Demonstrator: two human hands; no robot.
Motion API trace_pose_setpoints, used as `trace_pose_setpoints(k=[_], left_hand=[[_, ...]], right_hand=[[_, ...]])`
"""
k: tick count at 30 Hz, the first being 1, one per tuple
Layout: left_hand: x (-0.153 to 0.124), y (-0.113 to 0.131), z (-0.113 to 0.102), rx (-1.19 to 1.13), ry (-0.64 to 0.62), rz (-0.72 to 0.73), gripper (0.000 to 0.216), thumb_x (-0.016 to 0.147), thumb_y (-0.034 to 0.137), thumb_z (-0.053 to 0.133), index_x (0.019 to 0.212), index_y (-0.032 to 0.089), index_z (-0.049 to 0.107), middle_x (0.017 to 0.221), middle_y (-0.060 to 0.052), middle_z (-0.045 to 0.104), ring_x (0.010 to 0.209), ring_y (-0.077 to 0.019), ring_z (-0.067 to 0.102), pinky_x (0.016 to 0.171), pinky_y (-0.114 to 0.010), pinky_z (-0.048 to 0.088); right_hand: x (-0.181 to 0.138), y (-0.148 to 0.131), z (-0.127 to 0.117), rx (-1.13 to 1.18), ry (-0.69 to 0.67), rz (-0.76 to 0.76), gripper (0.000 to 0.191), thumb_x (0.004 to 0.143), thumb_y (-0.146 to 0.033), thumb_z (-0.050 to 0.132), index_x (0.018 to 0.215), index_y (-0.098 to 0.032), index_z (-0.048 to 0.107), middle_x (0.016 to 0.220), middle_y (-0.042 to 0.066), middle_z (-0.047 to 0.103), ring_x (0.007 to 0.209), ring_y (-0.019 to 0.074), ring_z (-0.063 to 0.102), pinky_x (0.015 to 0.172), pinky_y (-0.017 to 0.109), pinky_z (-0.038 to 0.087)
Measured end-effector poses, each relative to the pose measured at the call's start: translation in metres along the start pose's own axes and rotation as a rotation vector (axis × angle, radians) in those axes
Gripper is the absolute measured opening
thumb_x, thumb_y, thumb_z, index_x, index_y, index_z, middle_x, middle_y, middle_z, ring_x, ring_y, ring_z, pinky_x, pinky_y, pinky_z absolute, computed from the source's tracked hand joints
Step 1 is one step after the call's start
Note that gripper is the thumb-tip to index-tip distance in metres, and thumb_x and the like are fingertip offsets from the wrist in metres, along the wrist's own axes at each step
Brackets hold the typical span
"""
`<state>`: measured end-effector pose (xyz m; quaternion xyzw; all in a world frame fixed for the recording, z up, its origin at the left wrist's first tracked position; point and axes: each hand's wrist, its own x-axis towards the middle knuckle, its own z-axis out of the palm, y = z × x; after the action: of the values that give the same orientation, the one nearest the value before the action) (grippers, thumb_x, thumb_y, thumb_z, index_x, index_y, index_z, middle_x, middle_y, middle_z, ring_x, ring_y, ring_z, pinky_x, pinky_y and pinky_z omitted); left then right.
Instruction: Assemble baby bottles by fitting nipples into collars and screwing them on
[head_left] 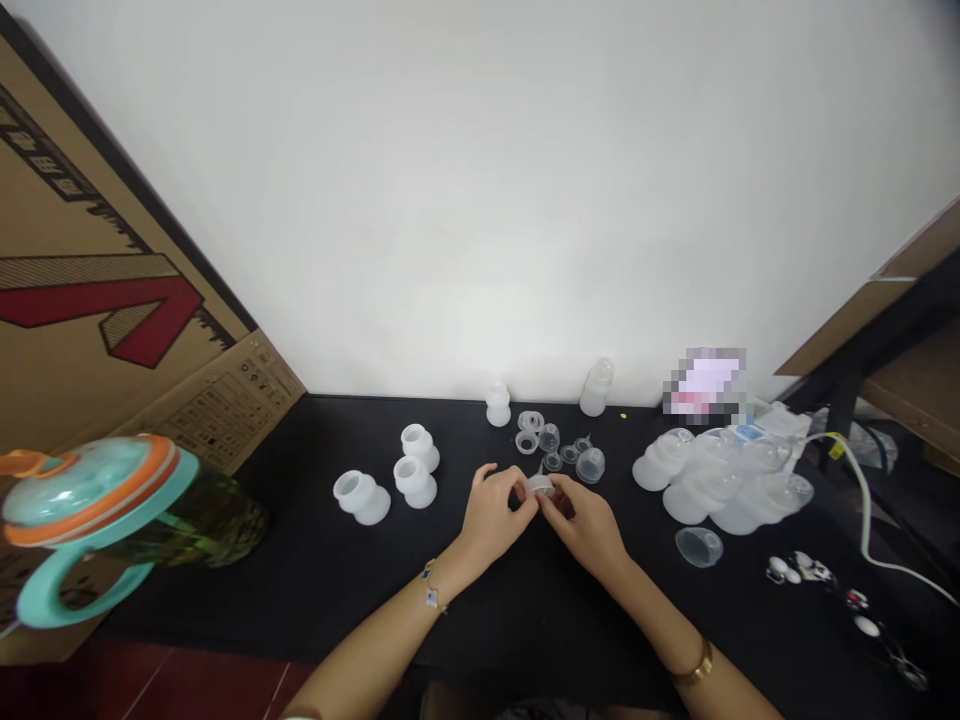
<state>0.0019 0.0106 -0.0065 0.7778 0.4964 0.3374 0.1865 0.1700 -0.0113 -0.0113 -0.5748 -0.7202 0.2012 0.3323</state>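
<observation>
Both of my hands meet over the black table. My left hand and my right hand pinch a whitish baby bottle collar from either side, a nipple seeming to stick up from it. Just beyond lie loose clear nipples, a collar ring, stacked rings and clear caps. Left of my hands stand open white bottle bodies. A small bottle and a taller capped bottle are upright near the wall.
Several capped bottles lie piled at right, a clear cap before them. Beyond are a pixelated screen, a white cable and a beaded strap. A teal-lidded jug and cardboard box occupy the left.
</observation>
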Motion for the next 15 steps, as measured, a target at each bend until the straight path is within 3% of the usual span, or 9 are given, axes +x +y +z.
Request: trace_pose_setpoints(k=[8,15], left_hand=[[0.0009,0.001,-0.0007,-0.048,-0.048,0.0,0.012,0.091,0.023,0.05,0.092,0.024,0.062,0.082,0.002,0.069,0.08,-0.0169,0.064,0.106,-0.045,0.035],[0.001,-0.0022,0.0012,-0.057,-0.053,0.002,0.016,0.092,0.022,0.048,0.082,0.023,0.06,0.076,0.003,0.067,0.076,-0.0163,0.063,0.105,-0.044,0.037]], right_hand=[[0.0015,-0.0012,-0.0027,0.074,-0.022,0.031,0.023,0.095,-0.039,0.049,0.103,-0.023,0.063,0.077,0.001,0.069,0.063,0.0154,0.062,0.055,0.023,0.044],[0.0018,-0.0022,-0.0034,0.076,-0.033,0.004,0.024,0.094,-0.037,0.048,0.105,-0.022,0.063,0.076,0.002,0.069,0.063,0.0163,0.062,0.056,0.025,0.044]])
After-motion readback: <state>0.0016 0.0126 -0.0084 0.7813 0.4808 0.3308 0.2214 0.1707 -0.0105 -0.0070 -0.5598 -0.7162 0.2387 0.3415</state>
